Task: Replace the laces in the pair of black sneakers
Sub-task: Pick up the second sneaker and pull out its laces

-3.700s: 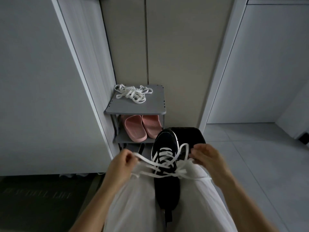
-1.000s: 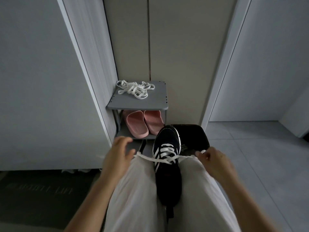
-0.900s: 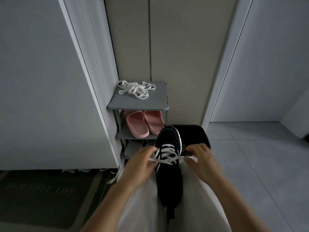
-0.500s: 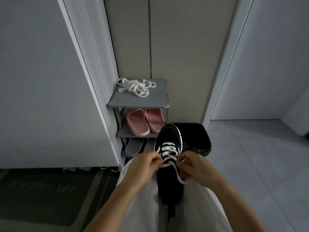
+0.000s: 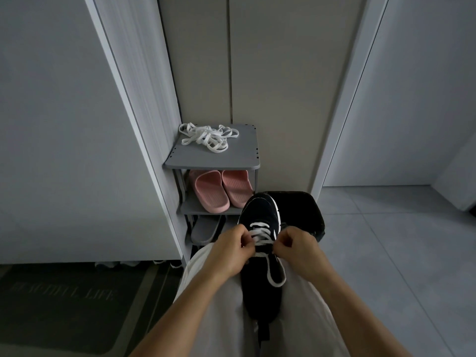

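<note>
Head view: left hand (image 5: 231, 249) and right hand (image 5: 300, 249), wide apart a second ago, now meet at lower centre, each pinching the white lace (image 5: 259, 225) over the black sneaker (image 5: 261, 208) lying between the thighs.

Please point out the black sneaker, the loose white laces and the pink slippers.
black sneaker (image 5: 260, 210): head view, on its toe.
loose white laces (image 5: 206, 137): head view, middle of the pile.
pink slippers (image 5: 210, 192): head view, footbed of the left one.

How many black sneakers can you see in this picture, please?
1: the black sneaker lies along the person's lap, toe pointing away, its laces pinched by the left hand and right hand. Its mate is out of sight, perhaps hidden.
</note>
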